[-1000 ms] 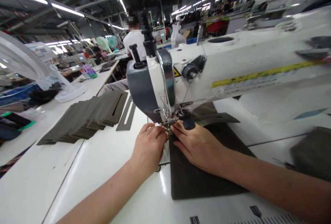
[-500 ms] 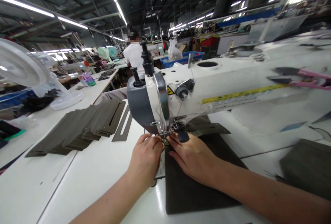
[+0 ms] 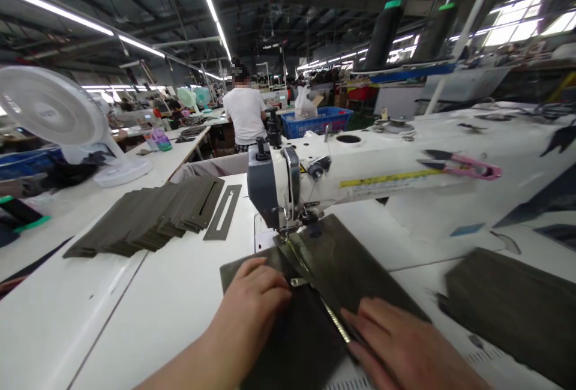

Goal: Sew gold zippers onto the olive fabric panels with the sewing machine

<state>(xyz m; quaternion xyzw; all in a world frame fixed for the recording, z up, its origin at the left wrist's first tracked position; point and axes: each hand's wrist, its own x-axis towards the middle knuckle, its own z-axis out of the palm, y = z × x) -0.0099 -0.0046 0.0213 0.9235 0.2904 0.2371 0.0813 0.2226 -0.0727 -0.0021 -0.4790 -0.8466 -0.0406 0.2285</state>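
Note:
A dark olive fabric panel (image 3: 297, 330) with a metal-toothed zipper (image 3: 336, 321) lies under the head of a white sewing machine (image 3: 288, 192). The zipper's metal pull (image 3: 299, 282) rests between my hands, below the needle area. My left hand (image 3: 254, 306) bears on the panel left of the zipper, its fingers curled together on the fabric. To the right, my right hand (image 3: 400, 342) is slightly blurred, with its thumb and fingers closed on the fabric edge beside the zipper teeth. A larger part of the dark fabric (image 3: 355, 258) extends behind, right of the needle.
Overlapping slotted panels (image 3: 148, 216) lie on the left, with a single slotted piece (image 3: 222, 213) beside them. Pink-handled snips (image 3: 463, 164) rest on the machine arm. Folded dark fabric (image 3: 513, 306) sits at right. A white fan (image 3: 54, 108) stands at left; a person (image 3: 245, 111) is ahead.
Both hands have drawn back from the needle toward me, the right one also moving right. The fabric has turned and shifted, bringing the zipper and its pull into view.

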